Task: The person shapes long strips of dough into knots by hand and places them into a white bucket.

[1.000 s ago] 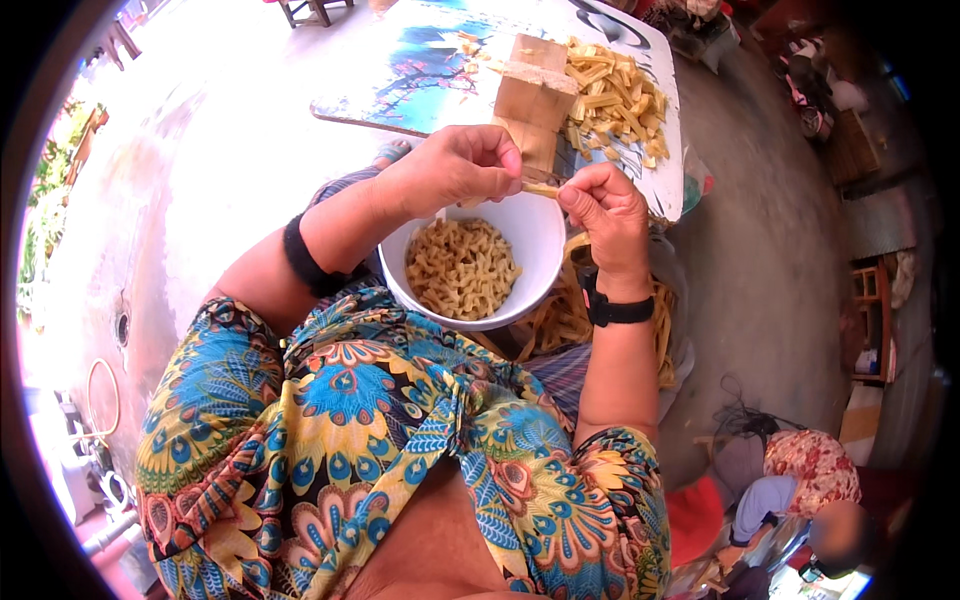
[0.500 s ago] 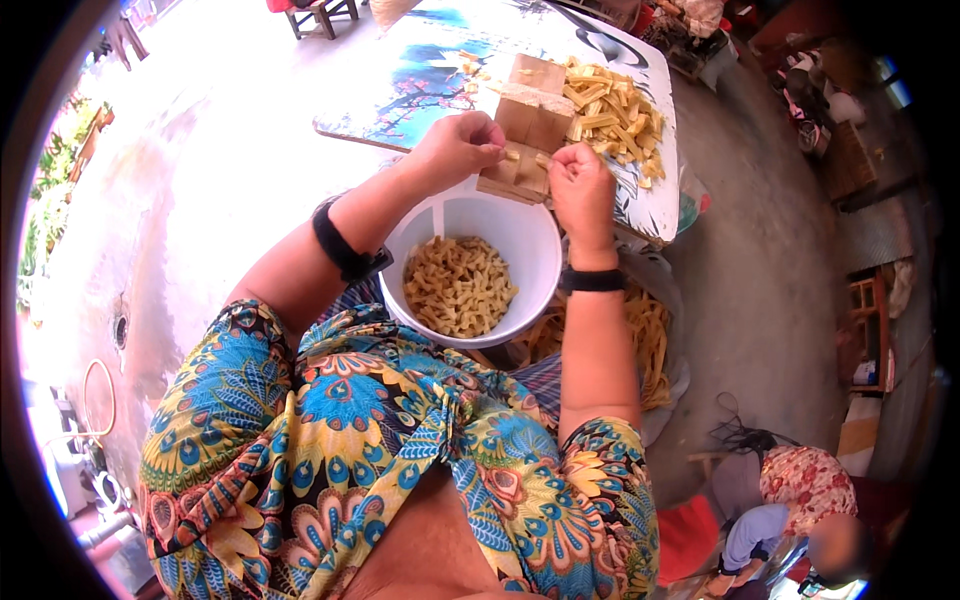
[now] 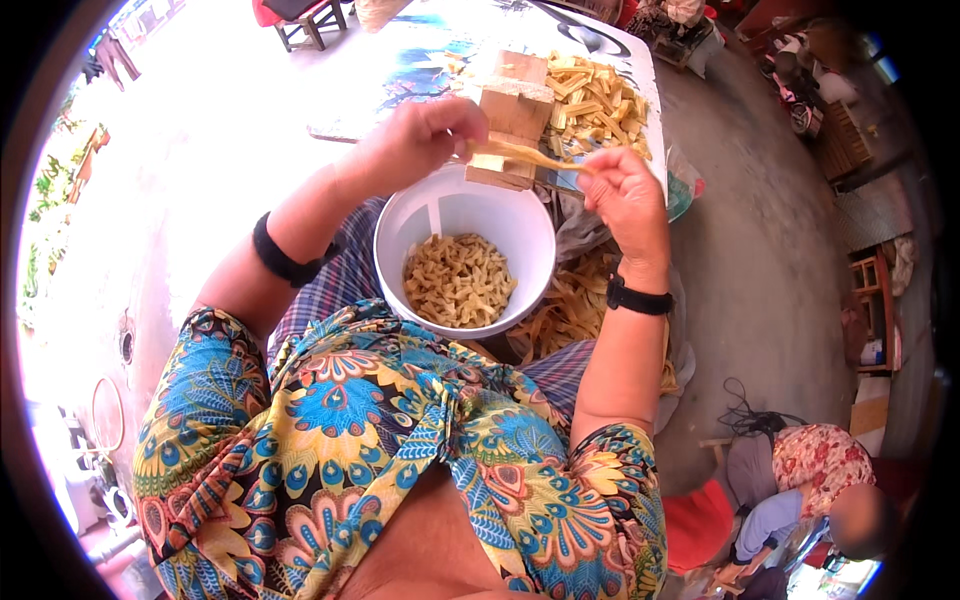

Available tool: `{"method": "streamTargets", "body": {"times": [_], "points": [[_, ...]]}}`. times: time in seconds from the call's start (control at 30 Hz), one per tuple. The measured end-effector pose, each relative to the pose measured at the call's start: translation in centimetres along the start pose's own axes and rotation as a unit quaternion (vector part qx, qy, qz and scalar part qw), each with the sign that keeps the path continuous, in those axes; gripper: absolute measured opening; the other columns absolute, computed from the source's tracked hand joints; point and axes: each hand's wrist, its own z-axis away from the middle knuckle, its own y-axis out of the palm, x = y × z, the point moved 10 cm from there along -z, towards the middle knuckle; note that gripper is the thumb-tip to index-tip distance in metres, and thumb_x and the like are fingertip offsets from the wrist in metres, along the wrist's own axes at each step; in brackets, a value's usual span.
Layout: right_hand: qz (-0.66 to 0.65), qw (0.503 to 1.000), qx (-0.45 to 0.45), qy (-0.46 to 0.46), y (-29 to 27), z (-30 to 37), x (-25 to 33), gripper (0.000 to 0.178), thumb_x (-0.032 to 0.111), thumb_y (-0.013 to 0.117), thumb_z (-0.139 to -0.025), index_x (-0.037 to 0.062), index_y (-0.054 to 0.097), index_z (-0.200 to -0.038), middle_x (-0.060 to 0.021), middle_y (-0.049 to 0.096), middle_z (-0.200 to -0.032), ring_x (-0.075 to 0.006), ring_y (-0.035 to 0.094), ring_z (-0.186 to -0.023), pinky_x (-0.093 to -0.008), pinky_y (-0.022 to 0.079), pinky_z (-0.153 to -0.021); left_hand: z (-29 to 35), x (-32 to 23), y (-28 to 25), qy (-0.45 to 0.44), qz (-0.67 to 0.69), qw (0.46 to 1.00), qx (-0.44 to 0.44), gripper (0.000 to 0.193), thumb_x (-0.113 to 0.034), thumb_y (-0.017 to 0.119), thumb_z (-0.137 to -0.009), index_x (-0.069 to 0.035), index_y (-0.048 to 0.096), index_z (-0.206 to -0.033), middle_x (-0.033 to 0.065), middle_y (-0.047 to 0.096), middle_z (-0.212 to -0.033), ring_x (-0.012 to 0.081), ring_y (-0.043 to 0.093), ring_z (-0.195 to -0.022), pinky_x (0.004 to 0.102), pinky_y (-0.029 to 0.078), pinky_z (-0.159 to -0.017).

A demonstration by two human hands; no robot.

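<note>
A pale yellow, flexible strip is stretched between my two hands, in front of a wooden block stand at the table's near edge. My left hand pinches its left end, though the thumb and fingertips are partly hidden. My right hand grips the other end between thumb and fingers. Below the strip stands a white bucket, partly filled with small twisted yellow-brown pieces. A heap of short yellow strips lies on the table, right of the wooden block.
The painted table reaches away from me. More long strips lie in a bag right of the bucket. A low stool stands at far left. Another person bends over at lower right, near a red cloth.
My hands have drawn apart, the right one moving right and toward me, the left one leftward. A long strip now spans them, where only short bits showed at my fingertips before.
</note>
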Motion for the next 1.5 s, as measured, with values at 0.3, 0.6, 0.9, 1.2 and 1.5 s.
{"method": "streamTargets", "body": {"times": [0.3,0.6,0.9,1.2,1.5], "points": [[0.278,0.911,-0.029,-0.302,8.5,3.4,8.7,0.030,-0.005,0.061,-0.071,0.0133,0.063,-0.094,-0.0084,0.052,-0.070,-0.0250,0.058,-0.064,-0.0340,0.046,-0.054,1.2,-0.8,4.6,-0.143,0.429,0.888,0.075,0.058,0.008,0.036,-0.079,-0.008,0.035,-0.135,0.0066,0.062,-0.089,0.0108,0.047,-0.044,0.0214,0.040,-0.043],[-0.119,0.982,-0.001,-0.144,8.1,1.6,2.4,0.007,0.008,0.063,-0.081,0.0088,0.060,-0.087,0.0010,0.053,-0.069,-0.0095,0.051,-0.059,-0.0221,0.039,-0.048,0.3,1.3,6.0,-0.173,0.594,0.784,-0.050,0.032,-0.002,0.043,-0.087,0.003,0.052,-0.116,0.0021,0.059,-0.077,0.0003,0.035,-0.041,0.0149,0.033,-0.043],[-0.346,0.934,-0.064,0.060,6.8,1.0,-1.3,0.005,0.006,0.064,-0.081,0.0064,0.059,-0.083,0.0001,0.054,-0.063,-0.0032,0.041,-0.048,-0.0159,0.032,-0.043,0.2,0.2,4.9,-0.062,0.405,0.906,-0.104,0.018,0.006,0.052,-0.081,0.000,0.066,-0.090,0.0091,0.055,-0.118,0.0045,0.051,-0.063,0.0173,0.041,-0.052],[0.206,0.966,-0.034,-0.151,5.5,2.0,4.4,0.013,0.003,0.064,-0.077,0.0006,0.054,-0.085,-0.0115,0.063,-0.076,-0.0129,0.060,-0.067,-0.0265,0.047,-0.061,2.1,-3.0,2.7,0.109,-0.078,0.978,-0.161,0.015,0.005,0.057,-0.077,-0.004,0.065,-0.087,-0.0014,0.055,-0.075,0.0080,0.052,-0.066,0.0235,0.043,-0.054],[-0.188,0.981,0.028,-0.034,0.8,0.9,-0.3,0.010,0.008,0.069,-0.077,0.0074,0.058,-0.075,0.0031,0.057,-0.070,-0.0027,0.044,-0.055,-0.0165,0.037,-0.051,2.8,-0.3,7.9,-0.193,0.323,0.923,0.079,0.012,-0.010,0.043,-0.083,-0.003,0.051,-0.079,-0.0042,0.042,-0.062,0.0027,0.032,-0.050,0.0182,0.024,-0.044]]}}
